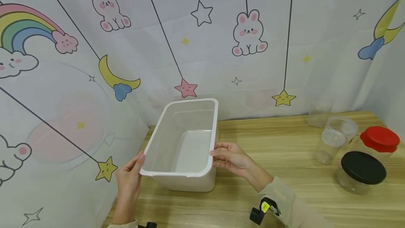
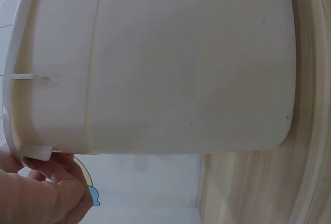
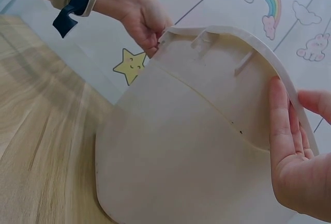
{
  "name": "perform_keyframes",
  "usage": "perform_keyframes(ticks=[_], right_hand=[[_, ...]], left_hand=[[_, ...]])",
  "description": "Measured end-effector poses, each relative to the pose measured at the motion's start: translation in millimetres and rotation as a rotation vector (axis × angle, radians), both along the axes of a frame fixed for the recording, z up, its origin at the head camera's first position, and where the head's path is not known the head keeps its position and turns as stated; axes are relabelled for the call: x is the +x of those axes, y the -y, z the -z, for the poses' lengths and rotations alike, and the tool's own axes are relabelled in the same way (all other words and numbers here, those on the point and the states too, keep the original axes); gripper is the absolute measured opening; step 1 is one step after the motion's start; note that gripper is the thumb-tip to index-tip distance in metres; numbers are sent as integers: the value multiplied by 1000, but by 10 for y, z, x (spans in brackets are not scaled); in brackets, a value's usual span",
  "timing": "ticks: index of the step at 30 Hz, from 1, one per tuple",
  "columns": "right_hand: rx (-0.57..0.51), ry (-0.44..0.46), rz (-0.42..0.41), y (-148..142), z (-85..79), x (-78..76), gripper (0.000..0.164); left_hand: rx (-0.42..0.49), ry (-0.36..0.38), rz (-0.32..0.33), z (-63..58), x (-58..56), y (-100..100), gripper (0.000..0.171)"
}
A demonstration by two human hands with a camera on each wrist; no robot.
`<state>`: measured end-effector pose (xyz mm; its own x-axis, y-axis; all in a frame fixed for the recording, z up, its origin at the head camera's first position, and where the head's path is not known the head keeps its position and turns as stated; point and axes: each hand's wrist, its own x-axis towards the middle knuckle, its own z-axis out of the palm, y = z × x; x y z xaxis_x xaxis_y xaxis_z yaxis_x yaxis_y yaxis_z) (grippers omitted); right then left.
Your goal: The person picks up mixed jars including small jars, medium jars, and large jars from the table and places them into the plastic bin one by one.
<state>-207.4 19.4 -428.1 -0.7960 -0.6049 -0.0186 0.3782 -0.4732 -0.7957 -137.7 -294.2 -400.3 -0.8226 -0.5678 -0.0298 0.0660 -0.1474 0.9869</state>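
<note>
A white plastic storage bin without a lid stands at the table's left end, its inside bare. My left hand grips the rim at the near left corner, thumb on top and fingers beneath. On the opposite side my right hand pinches the right rim, thumb over the edge and fingers against the outer wall. The left wrist view shows the bin's outer wall with the left hand under the rim. In the right wrist view the right hand lies along the wall just below the rim.
Several clear containers stand at the right of the wooden table: a jar with a black lid, one with a red lid, a slim jar and others behind. A printed curtain hangs behind and at the left.
</note>
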Motion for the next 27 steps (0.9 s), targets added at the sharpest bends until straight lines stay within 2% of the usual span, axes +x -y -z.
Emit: perform_keyframes(ticks=[8, 14, 21, 27], right_hand=[[12, 9, 13, -33, -28, 5, 12], [4, 3, 15, -56, -8, 12, 11], [-1, -10, 17, -83, 18, 17, 12], [4, -15, 15, -104, 17, 14, 11]], left_hand=[[9, -26, 9, 5, 0, -34, 24], [23, -28, 9, 21, -4, -41, 12], [6, -18, 18, 23, -15, -60, 26], [7, -25, 15, 27, -25, -76, 22]])
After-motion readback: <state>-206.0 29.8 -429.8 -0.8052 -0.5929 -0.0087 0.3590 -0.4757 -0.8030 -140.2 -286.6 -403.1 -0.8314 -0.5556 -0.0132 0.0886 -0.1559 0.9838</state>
